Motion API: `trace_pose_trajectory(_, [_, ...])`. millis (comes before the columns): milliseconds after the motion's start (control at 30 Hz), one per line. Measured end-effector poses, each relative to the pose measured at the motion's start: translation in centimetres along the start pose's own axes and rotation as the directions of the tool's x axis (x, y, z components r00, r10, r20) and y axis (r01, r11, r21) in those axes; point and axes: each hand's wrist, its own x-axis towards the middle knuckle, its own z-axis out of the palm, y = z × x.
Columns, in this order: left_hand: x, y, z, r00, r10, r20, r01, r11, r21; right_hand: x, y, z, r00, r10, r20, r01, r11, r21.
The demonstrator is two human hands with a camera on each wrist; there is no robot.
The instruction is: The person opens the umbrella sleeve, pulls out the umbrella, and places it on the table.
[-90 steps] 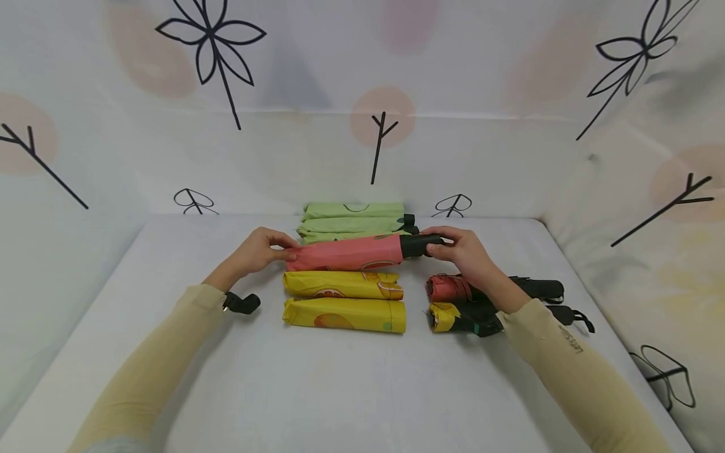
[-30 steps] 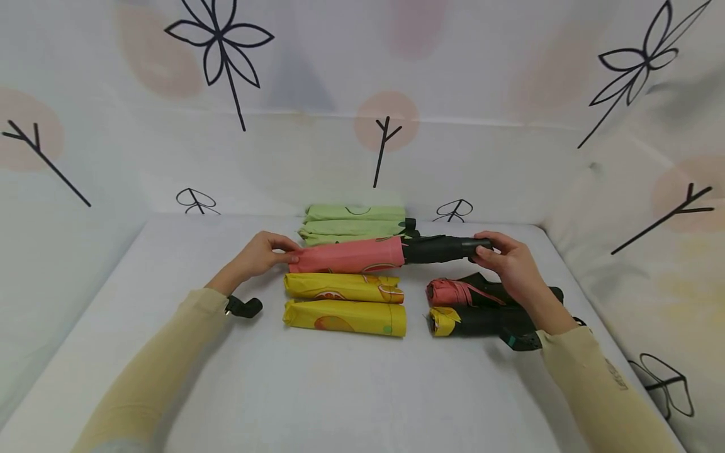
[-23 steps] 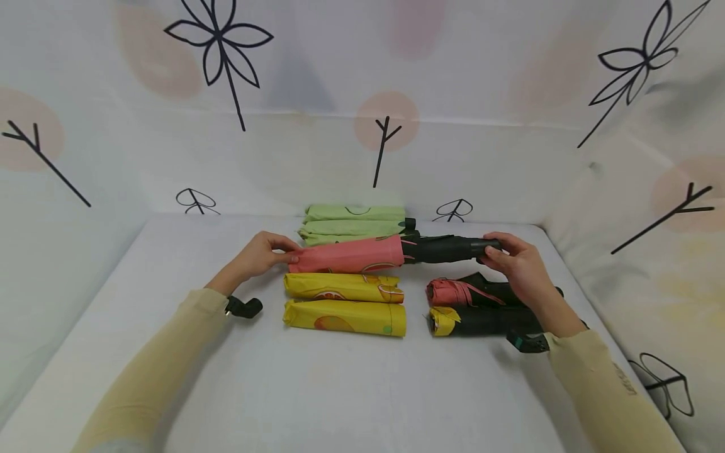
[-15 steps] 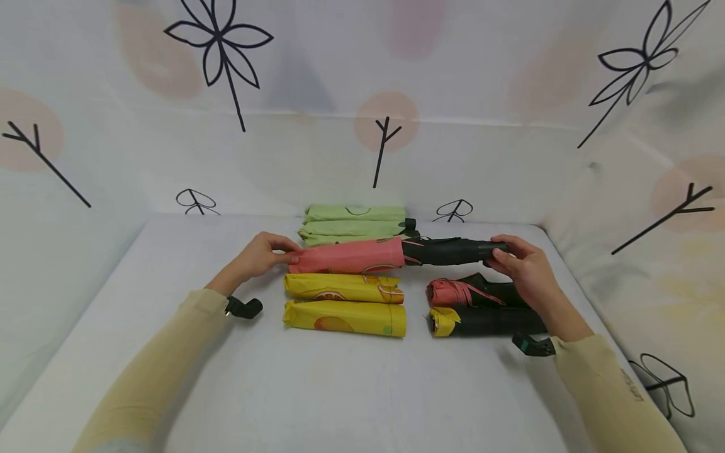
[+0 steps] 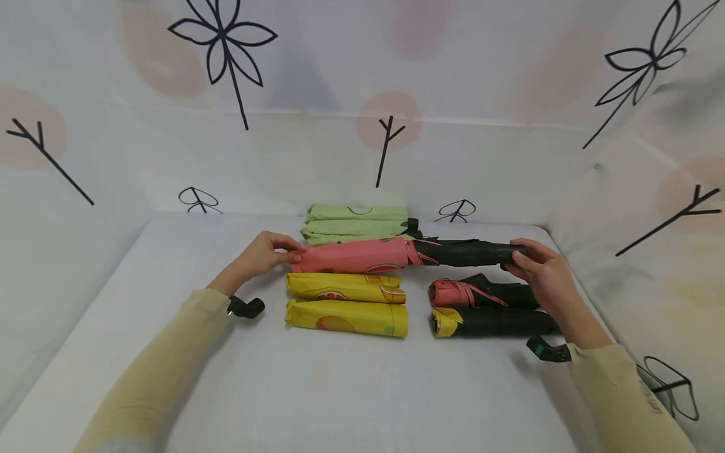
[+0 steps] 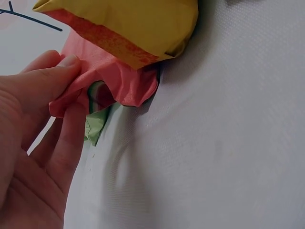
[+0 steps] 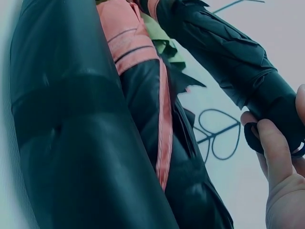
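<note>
My left hand [image 5: 262, 255] pinches the closed left end of a pink umbrella cover [image 5: 351, 257] printed with watermelon slices. In the left wrist view, thumb and fingers nip the bunched pink fabric. From the cover's right mouth sticks a folded black umbrella [image 5: 464, 253] with pink edging, its tip end still inside the cover. My right hand [image 5: 546, 270] holds the umbrella's black handle end. The right wrist view has this handle [image 7: 279, 109] between thumb and fingers, with a dark strap loop by it.
Two yellow covers [image 5: 345, 318] lie in front of the pink one, green ones [image 5: 357, 212] behind it. Front right, beneath my right forearm, lie a pink-and-black folded umbrella [image 5: 453, 294] and a yellow-and-black one [image 5: 493, 322]. Patterned cloth walls [image 5: 481, 163] enclose the white table [image 5: 340, 396].
My right hand has moved right with the handle, drawing much of the black umbrella out of the pink cover. The left hand has kept its pinch on the cover's end.
</note>
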Motion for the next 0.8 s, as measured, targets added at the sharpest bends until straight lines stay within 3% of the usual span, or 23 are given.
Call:
trace_pose_trajectory(233, [-1.6,3.3,-0.3,1.000,0.013,0.012,-0.013,1.000,0.009,-0.4,-0.4,-1.0,1.000,-0.005,0.008,0.004,0.999,0.034])
trace_pose_trajectory(800, [-1.7,3.8,-0.2,1.000,0.009,0.002,-0.009,1.000,0.002,-0.9,-1.6,-2.6,0.999,0.032,-0.043,-0.026,0.993,0.118])
